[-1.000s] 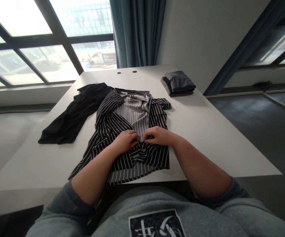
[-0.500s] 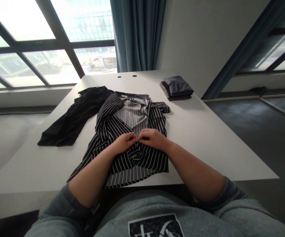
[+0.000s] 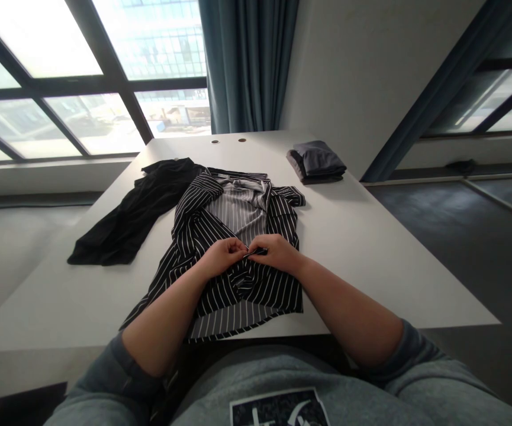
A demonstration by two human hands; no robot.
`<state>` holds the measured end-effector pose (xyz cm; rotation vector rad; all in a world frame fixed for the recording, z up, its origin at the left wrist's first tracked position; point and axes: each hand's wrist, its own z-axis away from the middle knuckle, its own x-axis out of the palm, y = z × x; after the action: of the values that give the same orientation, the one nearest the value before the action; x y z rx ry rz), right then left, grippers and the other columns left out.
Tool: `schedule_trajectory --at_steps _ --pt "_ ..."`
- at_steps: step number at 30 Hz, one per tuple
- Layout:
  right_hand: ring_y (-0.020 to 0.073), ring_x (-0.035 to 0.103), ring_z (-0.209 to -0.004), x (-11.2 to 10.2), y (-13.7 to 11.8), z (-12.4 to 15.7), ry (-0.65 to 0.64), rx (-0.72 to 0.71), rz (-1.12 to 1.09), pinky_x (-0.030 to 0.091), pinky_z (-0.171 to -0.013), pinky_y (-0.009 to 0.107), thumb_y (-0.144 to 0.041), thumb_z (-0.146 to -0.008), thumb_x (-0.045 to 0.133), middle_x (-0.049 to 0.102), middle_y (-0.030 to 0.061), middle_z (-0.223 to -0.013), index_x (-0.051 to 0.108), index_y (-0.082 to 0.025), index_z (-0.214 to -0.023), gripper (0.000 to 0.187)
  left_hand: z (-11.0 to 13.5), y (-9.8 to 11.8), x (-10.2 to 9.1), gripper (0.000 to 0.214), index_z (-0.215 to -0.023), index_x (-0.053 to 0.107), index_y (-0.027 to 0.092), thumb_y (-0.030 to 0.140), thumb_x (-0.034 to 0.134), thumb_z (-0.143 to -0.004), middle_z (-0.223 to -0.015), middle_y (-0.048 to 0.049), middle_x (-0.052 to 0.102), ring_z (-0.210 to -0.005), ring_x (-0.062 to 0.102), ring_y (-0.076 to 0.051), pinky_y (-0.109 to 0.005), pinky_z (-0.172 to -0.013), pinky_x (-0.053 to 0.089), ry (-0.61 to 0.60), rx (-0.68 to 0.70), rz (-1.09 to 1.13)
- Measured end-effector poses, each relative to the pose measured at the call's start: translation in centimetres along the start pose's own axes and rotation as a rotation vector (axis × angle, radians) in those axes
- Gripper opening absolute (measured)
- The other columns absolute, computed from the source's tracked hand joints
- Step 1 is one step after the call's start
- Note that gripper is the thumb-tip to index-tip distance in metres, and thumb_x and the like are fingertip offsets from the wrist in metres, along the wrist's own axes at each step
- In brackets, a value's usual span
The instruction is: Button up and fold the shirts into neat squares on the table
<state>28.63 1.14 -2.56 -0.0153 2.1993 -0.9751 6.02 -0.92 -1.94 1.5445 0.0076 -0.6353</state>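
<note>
A black shirt with white stripes (image 3: 277, 290) lies spread on the white table in front of me, its collar end away from me. Its upper front gapes, showing the paler inner side of the back. My left hand (image 3: 225, 255) pinches the shirt's front edge near the middle. Close against it, my right hand (image 3: 276, 251) pinches the meeting edge, fingertips almost touching those of the left. Cloth is bunched up under both hands. Whatever small part sits between the fingertips, such as a button, is too hidden to make out.
Black trousers or a similar dark garment (image 3: 126, 219) lie along the table's left side. A folded stack of grey and dark clothes (image 3: 318, 161) sits at the far right of the white table (image 3: 371, 266). Behind are a blue curtain (image 3: 249, 65) and windows.
Both hands stay at the same spot on the shirt, with slight finger movement; the right fingers have shifted a little on the cloth. The view has tilted slightly.
</note>
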Motion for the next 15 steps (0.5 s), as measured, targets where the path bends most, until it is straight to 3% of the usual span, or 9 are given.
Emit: schedule_trajectory --at_steps 4,9,15 --pt "0.0163 0.071 -0.080 0.26 0.25 0.00 0.032 0.034 0.009 0.054 -0.078 0.028 -0.014 -0.085 0.078 0.076 0.0012 -0.086 0.075 -0.020 -0.088 0.007 0.42 0.51 -0.17 0.031 -0.090 0.073 0.018 0.048 0.068 -0.089 -0.077 -0.0010 0.071 -0.069 0.062 -0.015 -0.027 -0.066 0.045 0.012 0.080 -0.076" --pt "0.0171 0.071 -0.081 0.49 0.46 -0.02 0.040 0.037 0.016 0.053 -0.078 0.029 -0.015 -0.086 0.076 0.076 0.0026 -0.087 0.076 -0.019 -0.089 0.005 0.55 0.68 0.00 0.016 -0.084 0.074 0.019 0.035 0.073 -0.086 -0.076 0.0003 0.073 -0.070 0.065 -0.015 -0.027 -0.068 0.046 0.072 0.118 -0.242" --pt "0.0168 0.070 -0.082 0.15 0.38 0.02 0.023 0.165 -0.104 0.054 -0.079 0.029 -0.020 -0.087 0.074 0.077 0.0032 -0.090 0.078 -0.019 -0.094 0.008 0.37 0.46 0.05 0.012 -0.078 0.068 0.020 0.028 0.071 -0.086 -0.078 0.0000 0.074 -0.071 0.066 -0.016 -0.028 -0.068 0.047 0.153 0.139 -0.244"
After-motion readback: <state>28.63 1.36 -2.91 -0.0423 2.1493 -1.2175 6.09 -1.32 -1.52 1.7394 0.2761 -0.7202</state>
